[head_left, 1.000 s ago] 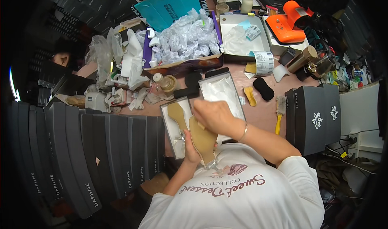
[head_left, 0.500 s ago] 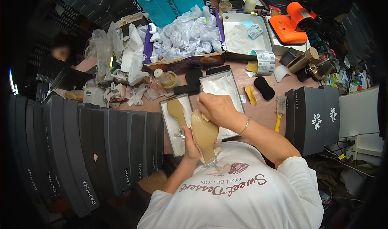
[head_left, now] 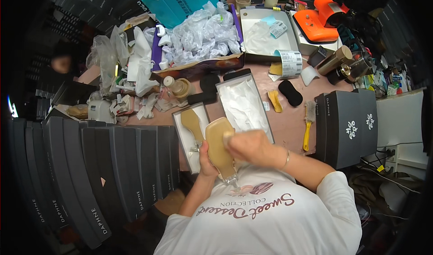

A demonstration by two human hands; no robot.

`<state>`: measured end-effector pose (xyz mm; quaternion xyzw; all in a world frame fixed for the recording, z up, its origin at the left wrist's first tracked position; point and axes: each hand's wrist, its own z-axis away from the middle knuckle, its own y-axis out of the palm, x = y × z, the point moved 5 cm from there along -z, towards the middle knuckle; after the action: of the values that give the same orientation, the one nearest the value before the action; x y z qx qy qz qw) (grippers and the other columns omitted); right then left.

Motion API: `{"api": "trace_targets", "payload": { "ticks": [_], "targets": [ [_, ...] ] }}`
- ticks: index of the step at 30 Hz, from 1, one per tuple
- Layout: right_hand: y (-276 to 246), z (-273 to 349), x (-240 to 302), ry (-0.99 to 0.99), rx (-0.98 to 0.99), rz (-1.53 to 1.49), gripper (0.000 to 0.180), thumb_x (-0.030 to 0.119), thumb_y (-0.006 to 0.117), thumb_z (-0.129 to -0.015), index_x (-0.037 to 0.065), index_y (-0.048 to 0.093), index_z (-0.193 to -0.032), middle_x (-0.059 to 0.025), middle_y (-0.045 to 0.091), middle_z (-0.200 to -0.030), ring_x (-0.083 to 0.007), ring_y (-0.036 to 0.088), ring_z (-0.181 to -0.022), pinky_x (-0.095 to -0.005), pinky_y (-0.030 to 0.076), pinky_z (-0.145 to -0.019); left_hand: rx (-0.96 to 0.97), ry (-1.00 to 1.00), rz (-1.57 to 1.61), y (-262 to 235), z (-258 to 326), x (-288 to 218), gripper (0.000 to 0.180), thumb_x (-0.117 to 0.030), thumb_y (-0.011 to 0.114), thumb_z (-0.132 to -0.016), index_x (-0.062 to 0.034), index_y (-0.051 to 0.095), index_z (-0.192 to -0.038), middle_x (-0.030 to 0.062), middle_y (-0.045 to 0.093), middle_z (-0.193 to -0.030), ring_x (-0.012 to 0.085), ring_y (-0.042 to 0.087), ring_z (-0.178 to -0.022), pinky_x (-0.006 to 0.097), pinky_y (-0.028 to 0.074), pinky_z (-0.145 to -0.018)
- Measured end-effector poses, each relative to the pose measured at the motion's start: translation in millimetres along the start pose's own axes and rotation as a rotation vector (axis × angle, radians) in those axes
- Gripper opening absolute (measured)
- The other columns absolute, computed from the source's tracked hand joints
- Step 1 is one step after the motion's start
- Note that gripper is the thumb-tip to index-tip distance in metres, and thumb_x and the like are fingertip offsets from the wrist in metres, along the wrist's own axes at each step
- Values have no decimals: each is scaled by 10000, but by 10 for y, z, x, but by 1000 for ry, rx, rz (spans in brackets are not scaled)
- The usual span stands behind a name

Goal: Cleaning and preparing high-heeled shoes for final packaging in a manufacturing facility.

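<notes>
A tan shoe with a clear heel is held sole up in front of my chest. My left hand grips it from the left, thumb along its edge. Against the right side of the sole, my right hand is closed, its fingers blurred by motion. A small pale yellowish piece shows at those fingertips; its kind is unclear. Just beyond lies the other tan shoe, sole up in one half of an open shoebox. White tissue paper fills the other half.
Grey shoeboxes line the left side; more shoeboxes stand right. A yellow-handled brush, a black oval pad and a yellowish scrap lie on the table. Behind are a bin of crumpled plastic and an orange device.
My right hand has moved from the sole's toe end down and right along its edge. The shoe has shifted slightly left, still in my left hand. The whole view has shifted a little.
</notes>
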<state>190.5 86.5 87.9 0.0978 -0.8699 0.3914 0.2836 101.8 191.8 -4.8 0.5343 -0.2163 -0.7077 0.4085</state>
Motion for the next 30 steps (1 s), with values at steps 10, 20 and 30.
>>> {"api": "trace_targets", "payload": {
  "ticks": [10,20,30],
  "targets": [
    [103,-50,-823,349,-73,105,159,196,604,-856,76,519,-797,-88,576,-678,-307,601,-615,-407,460,-517,158,-8,10,7,-108,11,720,-617,316,-919,-63,388,-1373,159,543,-1230,292,580,-1046,364,554,-598],
    [-318,1650,-1623,1010,-428,35,472,214,667,-819,-22,509,-1195,-221,576,-1117,-351,579,-975,-402,460,-856,167,-41,-1,206,-230,-23,849,-668,441,-858,-88,257,-1451,178,410,-1382,391,472,-1217,457,604,-687],
    [-472,3278,-2145,1470,-231,437,365,225,672,-756,7,556,-1025,-220,632,-934,-426,599,-931,-480,479,-813,300,-258,-485,68,-46,-39,584,-224,708,-759,14,484,-1243,185,637,-1035,298,651,-916,375,552,-775]
  ]
}}
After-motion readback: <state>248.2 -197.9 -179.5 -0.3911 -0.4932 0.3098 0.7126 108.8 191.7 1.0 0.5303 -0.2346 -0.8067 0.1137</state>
